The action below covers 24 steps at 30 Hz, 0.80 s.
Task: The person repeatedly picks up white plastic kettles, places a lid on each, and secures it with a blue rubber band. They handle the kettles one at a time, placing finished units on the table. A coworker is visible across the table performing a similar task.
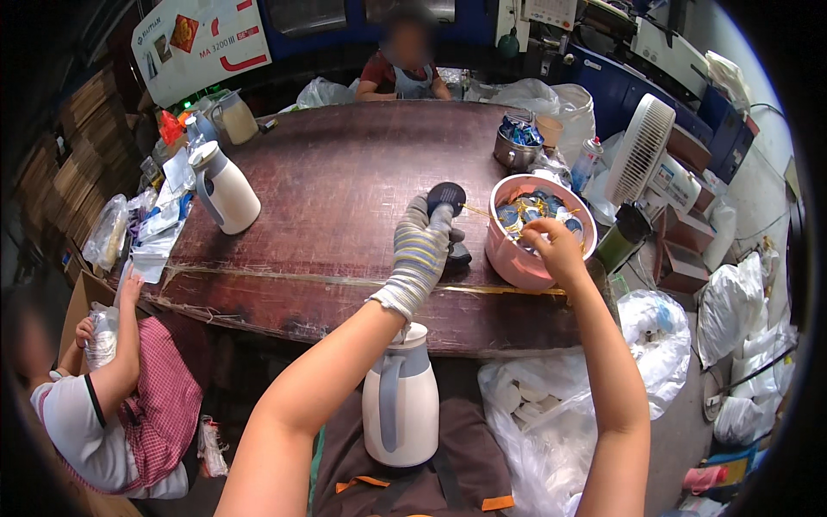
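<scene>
Gloved left hand (422, 250) fingers pinch a dark round cap (446, 196) over the surface (336, 189). Right hand (556, 246) fingers curled into pink tub (517, 263) at 3 o'clock; grip contents unclear. Risk: wrist nudges tub off near edge; white jug (401, 405) on lap cd tip.

Head camera — looks steeply down, close over the table (345, 181).
</scene>
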Each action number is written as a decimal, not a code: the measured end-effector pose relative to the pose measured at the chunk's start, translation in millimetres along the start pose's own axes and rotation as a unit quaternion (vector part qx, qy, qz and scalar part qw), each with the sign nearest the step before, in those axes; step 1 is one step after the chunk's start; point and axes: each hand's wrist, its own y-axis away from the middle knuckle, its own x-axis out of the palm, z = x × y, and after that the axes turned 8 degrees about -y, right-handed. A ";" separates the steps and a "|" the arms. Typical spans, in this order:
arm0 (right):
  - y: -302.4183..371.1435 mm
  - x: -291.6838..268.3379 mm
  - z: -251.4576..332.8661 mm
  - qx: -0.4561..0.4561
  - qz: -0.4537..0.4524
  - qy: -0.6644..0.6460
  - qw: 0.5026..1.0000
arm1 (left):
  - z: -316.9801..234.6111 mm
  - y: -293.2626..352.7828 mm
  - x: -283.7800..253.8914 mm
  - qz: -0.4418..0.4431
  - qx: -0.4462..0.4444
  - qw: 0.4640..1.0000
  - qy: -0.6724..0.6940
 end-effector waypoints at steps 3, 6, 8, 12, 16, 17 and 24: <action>3.9 12.1 19.2 -0.018 0.032 0.017 0.999 | 2.7 -2.2 2.8 0.039 0.015 0.999 -0.026; -1.2 4.1 -3.3 -0.003 -0.085 0.088 0.992 | 6.6 1.9 7.2 0.024 -0.011 0.998 -0.050; -1.2 -7.6 -23.6 0.005 -0.148 0.145 0.978 | -2.1 -3.0 -3.4 -0.028 -0.020 0.999 -0.039; 3.5 -6.4 -15.9 0.091 -0.132 0.155 0.975 | -13.7 -14.1 -10.1 -0.086 -0.102 0.989 -0.066; -7.1 3.3 -13.0 0.018 -0.068 0.083 0.994 | 17.3 -6.8 -5.1 0.070 -0.122 0.982 -0.125; -8.0 6.3 -11.2 -0.005 -0.070 0.105 0.992 | 20.4 -8.4 -2.0 0.066 -0.121 0.984 -0.113; 2.4 8.1 -8.8 -0.042 -0.079 0.140 0.986 | 18.9 -10.7 20.5 0.065 -0.084 0.993 -0.042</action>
